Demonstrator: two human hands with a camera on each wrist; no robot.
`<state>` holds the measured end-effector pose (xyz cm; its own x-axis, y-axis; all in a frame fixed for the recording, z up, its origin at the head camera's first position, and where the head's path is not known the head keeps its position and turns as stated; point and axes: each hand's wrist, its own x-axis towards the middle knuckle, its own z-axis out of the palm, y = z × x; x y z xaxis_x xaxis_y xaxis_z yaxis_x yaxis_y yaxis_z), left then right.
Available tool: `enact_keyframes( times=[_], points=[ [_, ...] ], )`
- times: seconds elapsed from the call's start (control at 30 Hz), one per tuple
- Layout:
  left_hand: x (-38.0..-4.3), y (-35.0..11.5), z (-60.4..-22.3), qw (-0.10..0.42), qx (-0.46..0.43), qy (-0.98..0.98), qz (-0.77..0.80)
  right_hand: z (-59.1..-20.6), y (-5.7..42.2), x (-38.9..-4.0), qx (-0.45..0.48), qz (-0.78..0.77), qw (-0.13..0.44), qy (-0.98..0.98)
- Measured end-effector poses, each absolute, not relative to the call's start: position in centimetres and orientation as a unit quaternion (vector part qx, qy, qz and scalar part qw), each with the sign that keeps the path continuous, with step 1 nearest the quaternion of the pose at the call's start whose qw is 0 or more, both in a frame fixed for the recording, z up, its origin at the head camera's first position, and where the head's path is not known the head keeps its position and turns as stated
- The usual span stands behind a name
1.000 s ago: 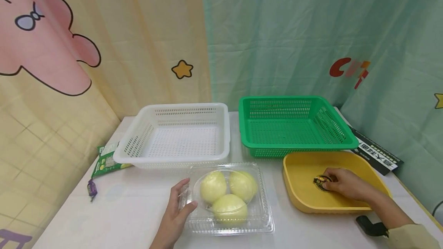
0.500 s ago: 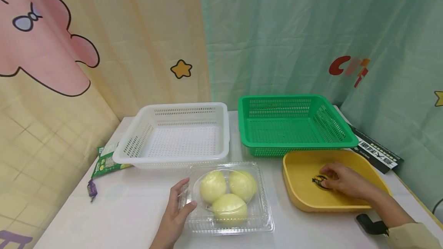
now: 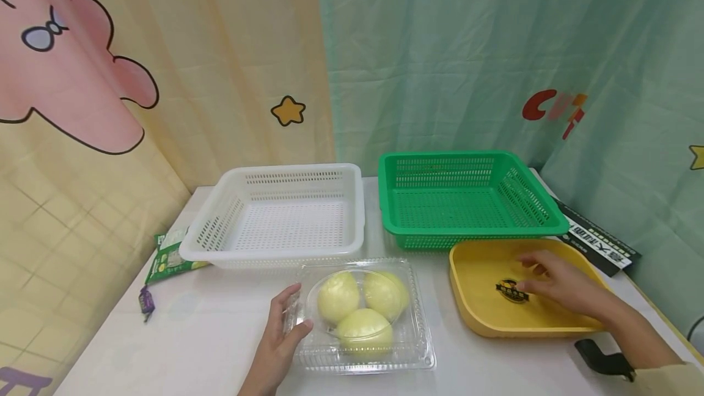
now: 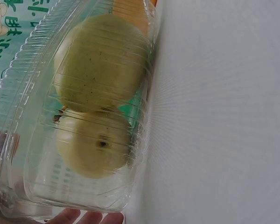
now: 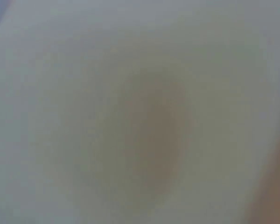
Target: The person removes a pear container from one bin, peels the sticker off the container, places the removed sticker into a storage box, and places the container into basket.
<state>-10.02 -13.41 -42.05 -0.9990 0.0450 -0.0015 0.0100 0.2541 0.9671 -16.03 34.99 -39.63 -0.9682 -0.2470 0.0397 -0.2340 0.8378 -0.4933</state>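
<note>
A clear plastic clamshell box (image 3: pixel 412 347) stands at the front middle of the table, its lid down over several pale yellow-green pears (image 3: pixel 365 330). My left hand (image 3: pixel 279 336) holds the box by its left side, thumb on the near part and fingers along the edge. In the left wrist view, fingertips (image 4: pixel 89 218) show at the end of the box. To the right, my right hand (image 3: pixel 566 286) hovers inside the yellow tray (image 3: pixel 467 316), fingers loosely bent. Just left of its thumb, a black-and-gold label (image 3: pixel 511 290) lies flat on the tray floor. The right wrist view is only a blur.
Behind stand a white basket (image 3: pixel 275 255) and a green basket (image 3: pixel 473 232). A green packet (image 3: pixel 170 256) and a small purple wrapped candy (image 3: pixel 146 301) lie at left. A black printed card (image 3: pixel 596 243) sits at right. A black curved object (image 3: pixel 599 359) is below the right forearm.
My right hand has let go of the label and drawn back slightly to the right; the label now lies flat in the tray. The left hand and the box have not moved.
</note>
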Motion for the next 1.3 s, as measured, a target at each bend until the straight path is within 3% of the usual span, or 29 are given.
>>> enact_keyframes(
  times=[0.47,0.8,1.3],
  points=[
    [-9.9,-13.4,-42.0,0.017,0.015,0.795,0.607,-35.5,35.1,-15.0,-0.107,-0.26,-0.039,0.959],
    [-10.0,-13.4,-42.0,0.02,0.011,0.79,0.612,-34.8,35.6,-15.4,-0.087,-0.285,-0.103,0.949],
    [-9.9,-13.4,-42.1,0.021,0.01,0.786,0.618,-34.0,36.4,-17.7,-0.053,-0.317,-0.123,0.939]
  ],
)
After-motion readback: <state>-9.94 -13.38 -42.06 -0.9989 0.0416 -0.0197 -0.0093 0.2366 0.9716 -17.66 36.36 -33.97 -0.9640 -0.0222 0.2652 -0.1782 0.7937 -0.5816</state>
